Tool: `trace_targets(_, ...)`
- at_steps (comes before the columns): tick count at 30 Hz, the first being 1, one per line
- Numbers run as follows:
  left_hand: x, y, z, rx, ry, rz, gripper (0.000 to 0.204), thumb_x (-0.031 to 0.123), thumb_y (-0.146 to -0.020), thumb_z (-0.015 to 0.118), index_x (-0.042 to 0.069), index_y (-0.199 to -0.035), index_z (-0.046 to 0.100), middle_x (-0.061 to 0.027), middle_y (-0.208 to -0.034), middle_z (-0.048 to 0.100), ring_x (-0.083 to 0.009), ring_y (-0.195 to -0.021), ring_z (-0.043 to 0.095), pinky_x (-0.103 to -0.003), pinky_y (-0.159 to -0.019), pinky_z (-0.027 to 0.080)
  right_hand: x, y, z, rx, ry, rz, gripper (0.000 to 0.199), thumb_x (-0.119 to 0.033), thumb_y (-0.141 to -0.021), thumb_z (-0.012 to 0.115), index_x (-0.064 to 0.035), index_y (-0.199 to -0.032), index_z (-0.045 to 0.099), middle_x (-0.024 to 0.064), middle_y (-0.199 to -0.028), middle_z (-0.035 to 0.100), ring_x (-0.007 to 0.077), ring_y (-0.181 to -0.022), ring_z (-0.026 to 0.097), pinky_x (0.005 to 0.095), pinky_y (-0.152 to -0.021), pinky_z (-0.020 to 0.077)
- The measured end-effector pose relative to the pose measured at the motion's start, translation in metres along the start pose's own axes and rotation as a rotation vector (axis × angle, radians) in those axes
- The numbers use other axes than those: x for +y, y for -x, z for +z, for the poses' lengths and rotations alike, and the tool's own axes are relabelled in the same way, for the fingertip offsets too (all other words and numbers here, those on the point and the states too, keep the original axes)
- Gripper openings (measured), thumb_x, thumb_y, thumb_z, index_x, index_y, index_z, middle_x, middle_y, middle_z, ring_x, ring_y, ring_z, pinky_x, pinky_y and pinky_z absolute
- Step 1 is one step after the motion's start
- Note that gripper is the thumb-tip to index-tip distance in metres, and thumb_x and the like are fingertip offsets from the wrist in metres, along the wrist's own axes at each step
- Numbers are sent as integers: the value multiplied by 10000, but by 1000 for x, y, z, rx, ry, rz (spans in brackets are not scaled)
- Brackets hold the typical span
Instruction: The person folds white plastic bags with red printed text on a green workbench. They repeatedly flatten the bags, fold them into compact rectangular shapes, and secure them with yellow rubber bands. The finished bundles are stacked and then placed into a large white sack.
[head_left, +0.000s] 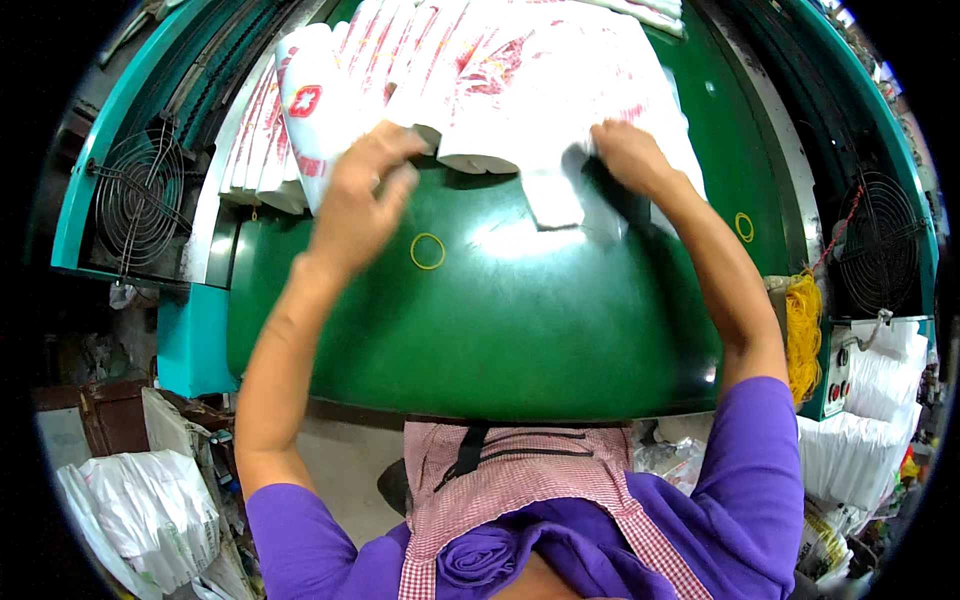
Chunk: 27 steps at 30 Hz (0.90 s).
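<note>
White plastic bags with red print (570, 80) lie in a flat pile at the far middle of a green table (480, 340). My left hand (365, 190) is raised at the pile's near left edge, thumb apart from the fingers and nothing visible between them. At the right part of the pile, my right hand (635, 158) has its fingers closed on the near part of a plastic bag. A white flap (552, 200) hangs toward me between the hands. Left of my left hand lies a rolled white bag (312, 110) with a red emblem, beside several folded bundles (262, 150).
One yellow rubber band (413, 250) lies mid-table and others (737, 227) at the right. Yellow bands hang in a bunch (803, 335) by a control box (838, 385). Round fan guards (140, 200) flank the table. White bag stacks (150, 510) stand low at both sides.
</note>
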<state>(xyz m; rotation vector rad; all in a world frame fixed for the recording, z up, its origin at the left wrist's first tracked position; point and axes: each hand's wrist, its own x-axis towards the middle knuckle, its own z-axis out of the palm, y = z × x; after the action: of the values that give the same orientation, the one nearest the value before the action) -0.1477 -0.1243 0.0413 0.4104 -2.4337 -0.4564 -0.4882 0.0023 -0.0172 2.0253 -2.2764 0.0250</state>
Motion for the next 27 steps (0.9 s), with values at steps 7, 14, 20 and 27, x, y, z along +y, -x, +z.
trace_targets(7,84,75,58,-385,274,95,412,75,-803,643,84,-1209,573,-176,-1389,426,-344,-1298,397,-428,-1070,327,-74,167,-60,-286,-450,-296,290,-137,-812,527,-32,-1075,590,149,-1030,607,314,-992,593,396,-780,517)
trace_targets(14,88,94,55,-482,382,-15,373,3,-748,608,55,-1115,565,-178,-1384,419,-368,-1250,418,-426,-1044,343,17,125,-9,355,-160,199,453,-215,-827,686,-36,-1227,575,168,-1030,639,285,-880,627,359,-804,500)
trace_targets(20,89,118,40,-376,286,84,526,-3,-723,594,91,-1231,496,-194,-1447,357,-370,-1371,297,-475,-1110,247,34,57,3,395,-263,195,287,3,-786,615,-49,-1065,660,182,-1008,669,356,-924,639,406,-853,498)
trace_targets(27,108,125,28,-844,32,258,814,212,-661,728,244,-1406,400,-65,-1525,264,-321,-1418,201,-574,-1126,119,9,78,-4,486,-411,39,380,-87,-882,622,-99,-1255,551,143,-1254,567,329,-1115,563,376,-963,455)
